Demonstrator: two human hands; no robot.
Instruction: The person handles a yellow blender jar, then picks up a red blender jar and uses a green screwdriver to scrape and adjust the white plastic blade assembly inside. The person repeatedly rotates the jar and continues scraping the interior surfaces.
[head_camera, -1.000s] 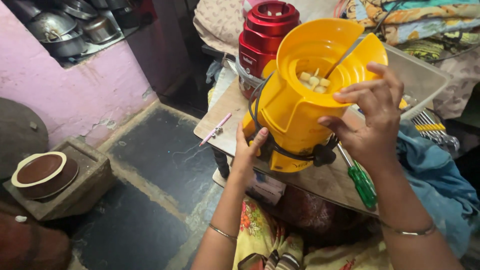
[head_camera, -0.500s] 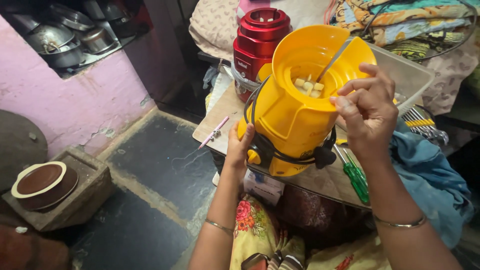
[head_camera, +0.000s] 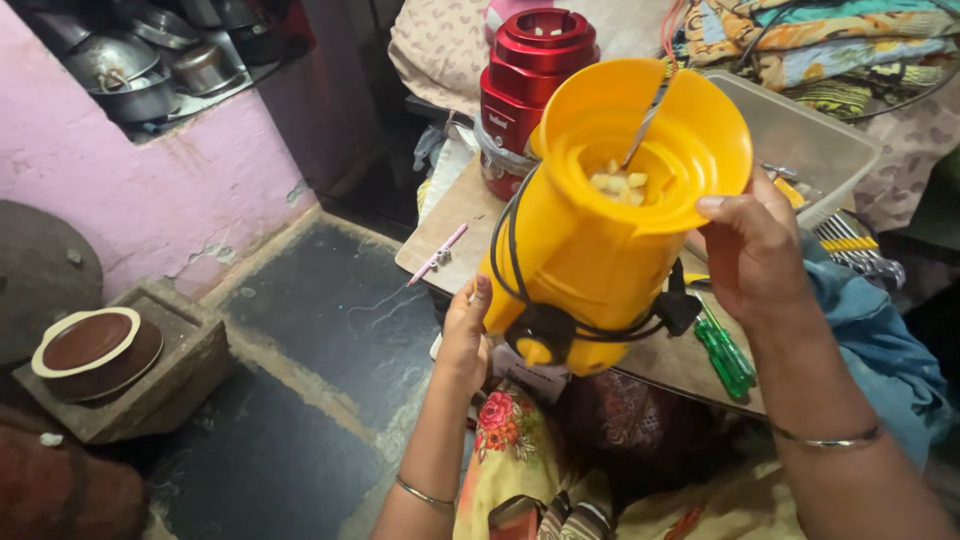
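Head view: both hands hold one tilted yellow appliance body (head_camera: 600, 230) above a wooden board (head_camera: 470, 215).
Left hand (head_camera: 465, 330): palm pressed under the lower left side, fingers up.
Right hand (head_camera: 755, 250): curled around the flared rim, thumb on top.
Cord: black cable (head_camera: 510, 250) looped around the body.
Inside: pale pieces, thin metal rod (head_camera: 648, 115).
Nearby: green screwdriver (head_camera: 725, 355), red appliance (head_camera: 530, 65).

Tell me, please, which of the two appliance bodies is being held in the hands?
The yellow one, tilted, with a black cord wound round it; left hand and right hand grip it. The red one stands behind, untouched.
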